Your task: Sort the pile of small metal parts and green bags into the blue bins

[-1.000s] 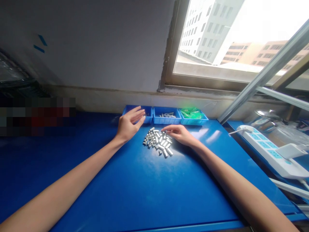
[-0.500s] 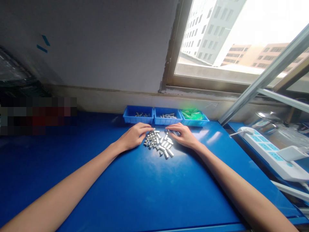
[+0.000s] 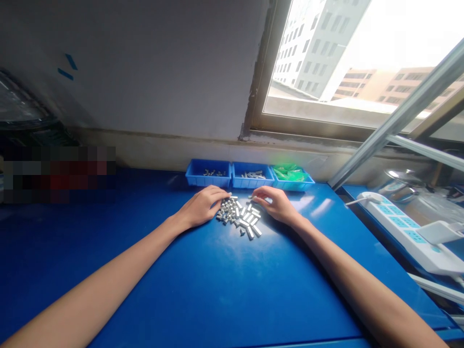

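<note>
A heap of small silver metal parts (image 3: 239,217) lies on the blue table (image 3: 217,290). My left hand (image 3: 201,207) rests at the heap's left edge, fingers curled, fingertips pinching at the parts. My right hand (image 3: 277,204) sits at the heap's right edge, its fingers bent and pinching at one part near the top. What either pinch holds is too small to make out. Behind the heap stand three small trays: a left blue tray (image 3: 192,180) and a middle blue tray (image 3: 237,182) with a few metal parts, and a right tray (image 3: 308,182) with green pieces.
A white power strip (image 3: 402,227) with a plugged adapter lies on the right side bench. A slanted aluminium bar (image 3: 395,116) crosses in front of the window. The wall stands right behind the trays. A blurred patch lies at the far left.
My left hand came back from the left blue tray down to the heap's left edge. My right hand shifted slightly up along the heap's right edge.
</note>
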The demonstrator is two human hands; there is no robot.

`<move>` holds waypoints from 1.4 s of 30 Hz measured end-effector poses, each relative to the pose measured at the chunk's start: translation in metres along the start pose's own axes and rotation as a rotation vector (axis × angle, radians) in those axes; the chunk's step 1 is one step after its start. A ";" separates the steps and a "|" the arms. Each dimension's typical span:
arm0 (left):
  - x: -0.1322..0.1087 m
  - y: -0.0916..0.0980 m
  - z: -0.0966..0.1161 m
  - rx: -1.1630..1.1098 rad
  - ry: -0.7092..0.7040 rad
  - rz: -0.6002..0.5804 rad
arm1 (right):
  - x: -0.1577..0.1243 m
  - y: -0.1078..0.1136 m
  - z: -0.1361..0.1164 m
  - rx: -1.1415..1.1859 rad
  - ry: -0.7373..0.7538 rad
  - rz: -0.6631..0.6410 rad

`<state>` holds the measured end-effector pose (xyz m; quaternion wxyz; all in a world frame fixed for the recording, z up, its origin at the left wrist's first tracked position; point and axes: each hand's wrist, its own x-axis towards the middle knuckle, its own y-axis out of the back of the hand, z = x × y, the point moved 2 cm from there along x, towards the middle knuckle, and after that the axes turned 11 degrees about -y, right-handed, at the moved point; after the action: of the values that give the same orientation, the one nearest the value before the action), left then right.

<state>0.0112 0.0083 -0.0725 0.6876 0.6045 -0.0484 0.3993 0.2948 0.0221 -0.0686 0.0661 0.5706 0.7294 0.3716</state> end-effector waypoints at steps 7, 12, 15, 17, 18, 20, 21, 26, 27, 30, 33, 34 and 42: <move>-0.001 -0.001 0.000 0.002 0.034 0.041 | 0.005 0.000 -0.002 0.466 -0.207 0.254; -0.003 0.000 -0.008 0.037 0.116 0.105 | 0.001 -0.004 -0.007 0.396 -0.145 0.265; -0.005 0.001 -0.014 0.041 0.189 0.142 | -0.002 -0.005 -0.013 0.239 -0.070 0.275; -0.006 0.002 -0.017 0.050 0.222 0.147 | -0.003 -0.002 -0.016 0.103 -0.016 0.326; -0.006 0.002 -0.018 0.054 0.232 0.145 | -0.003 0.000 -0.016 0.042 0.002 0.359; -0.005 0.002 -0.017 0.042 0.239 0.147 | -0.004 0.003 -0.017 -0.035 0.009 0.410; -0.004 0.003 -0.016 0.018 0.240 0.155 | -0.004 0.004 -0.016 -0.051 0.004 0.414; 0.002 0.005 -0.010 -0.299 0.321 0.295 | -0.003 -0.005 -0.015 0.114 -0.066 0.223; 0.003 0.005 -0.009 -0.382 0.354 0.333 | -0.003 -0.008 -0.016 0.173 -0.085 0.163; 0.008 0.001 -0.006 -0.598 0.415 0.407 | -0.003 -0.016 -0.022 0.282 -0.118 0.012; 0.013 -0.003 0.001 -0.678 0.403 0.406 | -0.004 -0.020 -0.029 0.320 -0.147 -0.064; 0.014 -0.004 0.003 -0.678 0.394 0.397 | -0.004 -0.020 -0.030 0.338 -0.163 -0.077; 0.012 -0.008 0.007 -0.695 0.360 0.336 | -0.003 -0.029 -0.033 0.406 -0.205 -0.149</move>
<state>0.0267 0.0087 -0.0708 0.7733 0.2413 -0.1571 0.5649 0.2561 0.0016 -0.0642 0.0508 0.5513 0.8189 0.1515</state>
